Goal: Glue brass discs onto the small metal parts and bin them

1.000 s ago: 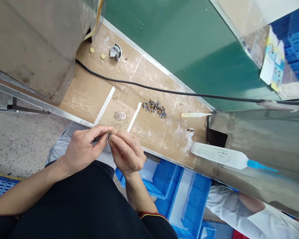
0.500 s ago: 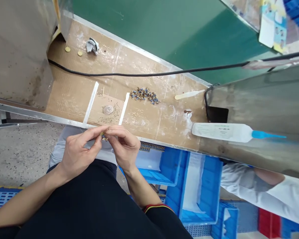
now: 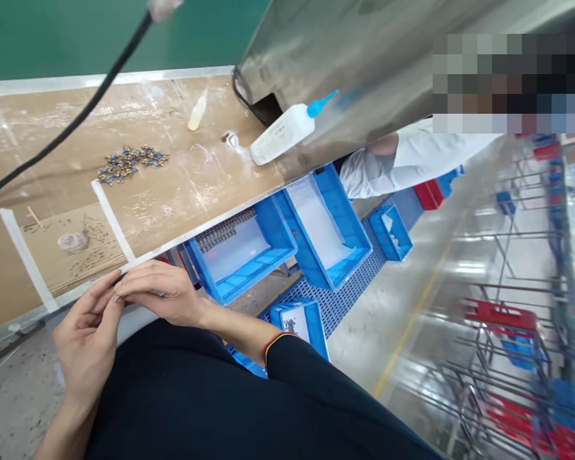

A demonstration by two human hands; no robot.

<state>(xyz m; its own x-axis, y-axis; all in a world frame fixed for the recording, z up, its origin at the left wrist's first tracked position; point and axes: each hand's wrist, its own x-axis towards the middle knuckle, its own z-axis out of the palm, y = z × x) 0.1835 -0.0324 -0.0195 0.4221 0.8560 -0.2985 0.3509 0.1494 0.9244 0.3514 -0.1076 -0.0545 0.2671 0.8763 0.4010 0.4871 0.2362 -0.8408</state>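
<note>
My left hand [image 3: 87, 335] and my right hand [image 3: 165, 291] meet at the fingertips in front of the bench edge. Pinched between them is a small brass-coloured part [image 3: 118, 298], mostly hidden by the fingers. Beyond the hands, on the bench, a round clear disc-like piece [image 3: 73, 243] lies on a cardboard patch [image 3: 52, 265] among scattered tiny dark bits. White strips [image 3: 114, 220] border this patch on both sides. Farther back is a pile of small brass-and-blue parts [image 3: 131, 163], which look like the held one.
A white bottle with a blue nozzle [image 3: 285, 134] and a small pale bottle-shaped item [image 3: 198, 112] lie at the right. A black cable [image 3: 84, 115] crosses above the bench. Blue bins [image 3: 242, 275] stand below its edge, one holding rows of parts. Another person's white sleeve [image 3: 416, 156] shows beyond.
The view has swung to the right, so the bench appears shifted left and the aisle shows. Both hands stay together at the fingertips, now covering more of the small part.
</note>
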